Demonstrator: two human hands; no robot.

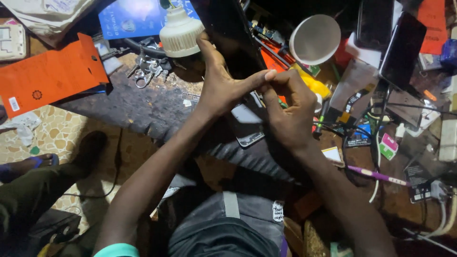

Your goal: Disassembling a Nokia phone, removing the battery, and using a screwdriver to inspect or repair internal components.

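- Dark, scuffed wood makes up the workbench point(143, 107), its top worn grey and cluttered from edge to edge; below its near edge lies a floor of pale mottled tile point(62, 138), where a foot in a blue sandal point(28, 164) rests at the left.
- Orange card sleeve point(47, 76) lies flat on the bench's left end, overhanging the edge.
- Dark flat panel point(228, 33) — glossy, black, tilted up from the middle of the bench — stands against the left hand.
- The left hand point(221, 85) has its index finger stretched up along the panel's left edge, thumb pointing right to meet the other hand; the remaining fingers are curled behind the panel, so it has the panel in a light grip.
- The right hand point(288, 112) is bunched, fingertips pinched together against the left thumb; whether anything small sits in that pinch cannot be told.
- White round cup point(315, 39) lies on its side, mouth to the camera, above the right hand.
- White ribbed bulb base point(180, 32) sits just left of the panel, touching the left index finger.
- A phone back plate point(247, 126), silver-grey, lies under the two hands.
- Bunch of keys point(145, 69) rests left of the hands — near the bulb base.
- Purple pen point(376, 176) lies at the right, well apart.
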